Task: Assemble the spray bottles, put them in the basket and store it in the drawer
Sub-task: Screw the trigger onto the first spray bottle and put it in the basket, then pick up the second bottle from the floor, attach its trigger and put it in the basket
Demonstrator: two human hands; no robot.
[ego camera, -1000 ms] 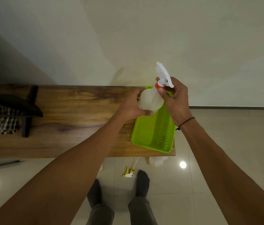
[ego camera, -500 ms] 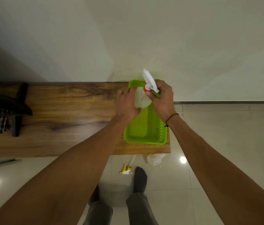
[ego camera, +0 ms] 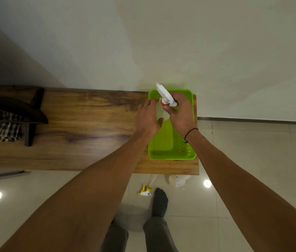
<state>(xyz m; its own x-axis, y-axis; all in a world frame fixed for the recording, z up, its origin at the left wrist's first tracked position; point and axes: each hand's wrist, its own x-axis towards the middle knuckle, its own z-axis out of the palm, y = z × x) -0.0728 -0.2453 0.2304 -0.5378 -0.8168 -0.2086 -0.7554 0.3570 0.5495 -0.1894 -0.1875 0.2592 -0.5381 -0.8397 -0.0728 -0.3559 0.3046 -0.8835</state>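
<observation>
A white spray bottle (ego camera: 162,113) with a white trigger head and red collar (ego camera: 164,101) stands inside the far end of the green basket (ego camera: 172,153), which sits at the right end of the wooden table (ego camera: 81,124). My right hand (ego camera: 180,113) grips the bottle at its neck, just below the trigger head. My left hand (ego camera: 148,118) rests against the bottle's left side with its fingers spread. Most of the bottle's body is hidden between the hands.
On the tiled floor below the table edge lie a loose yellow-and-white trigger head (ego camera: 144,192) and another white bottle (ego camera: 177,180). A dark stand (ego camera: 29,117) and a checked cloth (ego camera: 7,128) occupy the table's left end. The wall runs behind.
Both hands have carried the bottle down and away from me, from above the basket's near side into its far end. My left hand's fingers have loosened on the bottle.
</observation>
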